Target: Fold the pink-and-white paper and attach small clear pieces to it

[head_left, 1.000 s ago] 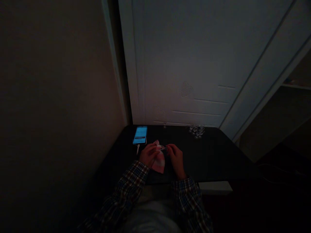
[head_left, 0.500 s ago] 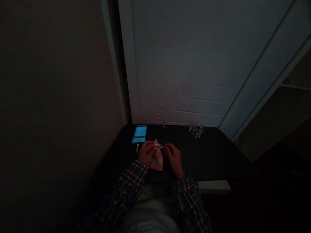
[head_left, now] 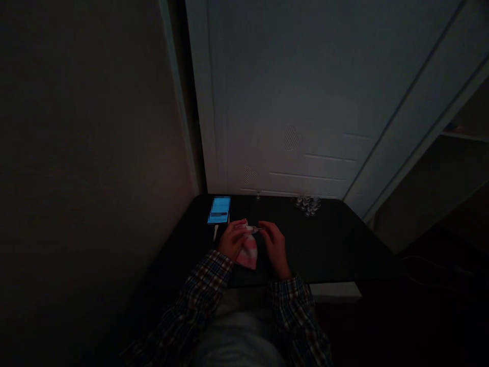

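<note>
The room is very dim. My left hand [head_left: 232, 238] is closed around a pink and white striped cloth [head_left: 247, 253] that hangs down from it over the dark table [head_left: 328, 244]. My right hand [head_left: 274, 245] sits close beside it, fingers pinched on a small shiny object [head_left: 255, 229] held between both hands; I cannot make out what it is. Both wrists wear plaid sleeves.
A phone [head_left: 219, 210] with a lit blue screen lies at the table's far left, a white cable at its near end. A cluster of small clear items [head_left: 307, 205] sits at the far edge. A white panelled door stands behind; a wall is on the left.
Both hands have shifted slightly away from me on the table, still together. The cloth stays in my left hand.
</note>
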{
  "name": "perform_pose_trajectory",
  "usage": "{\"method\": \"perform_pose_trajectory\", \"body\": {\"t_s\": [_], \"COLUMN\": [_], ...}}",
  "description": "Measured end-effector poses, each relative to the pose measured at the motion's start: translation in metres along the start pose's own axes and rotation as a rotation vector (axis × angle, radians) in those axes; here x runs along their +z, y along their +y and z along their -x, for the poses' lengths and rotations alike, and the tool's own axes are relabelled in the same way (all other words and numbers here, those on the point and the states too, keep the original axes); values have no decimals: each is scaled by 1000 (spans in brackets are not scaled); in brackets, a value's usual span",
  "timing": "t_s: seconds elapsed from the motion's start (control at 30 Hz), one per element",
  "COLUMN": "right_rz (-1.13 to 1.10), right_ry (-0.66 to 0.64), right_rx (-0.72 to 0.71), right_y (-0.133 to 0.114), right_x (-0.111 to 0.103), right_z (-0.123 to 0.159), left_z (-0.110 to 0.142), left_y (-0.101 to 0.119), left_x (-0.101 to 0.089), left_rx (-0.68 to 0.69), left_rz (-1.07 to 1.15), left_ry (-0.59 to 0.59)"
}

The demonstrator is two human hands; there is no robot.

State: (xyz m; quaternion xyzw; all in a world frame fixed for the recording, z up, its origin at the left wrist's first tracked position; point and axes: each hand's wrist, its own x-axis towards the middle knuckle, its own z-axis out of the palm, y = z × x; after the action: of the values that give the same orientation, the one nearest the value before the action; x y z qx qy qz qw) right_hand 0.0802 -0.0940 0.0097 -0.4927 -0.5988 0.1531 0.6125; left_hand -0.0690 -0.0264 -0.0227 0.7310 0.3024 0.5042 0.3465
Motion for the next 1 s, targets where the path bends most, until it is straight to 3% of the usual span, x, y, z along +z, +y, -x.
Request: {"method": "perform_pose_trajectory", "body": {"t_s": [0.17, 0.37, 0.63, 1.0], "right_rz": [-45, -41, 72, 80], "right_ry": [-36, -3, 10, -92], "right_rx": [1, 111, 175, 124], "right_y": [1, 1, 4, 13], "right_x": [1, 1, -1, 7], "right_z": [1, 3, 2, 4], "left_z": [-1, -1, 2, -1], "left_y": [-3, -1, -1, -9], "left_x": [0, 1, 5, 3], "left_rx": [-17, -17, -87, -94], "left_rz": [24, 41, 98, 62], "left_ry": [26, -21, -4, 78]}}
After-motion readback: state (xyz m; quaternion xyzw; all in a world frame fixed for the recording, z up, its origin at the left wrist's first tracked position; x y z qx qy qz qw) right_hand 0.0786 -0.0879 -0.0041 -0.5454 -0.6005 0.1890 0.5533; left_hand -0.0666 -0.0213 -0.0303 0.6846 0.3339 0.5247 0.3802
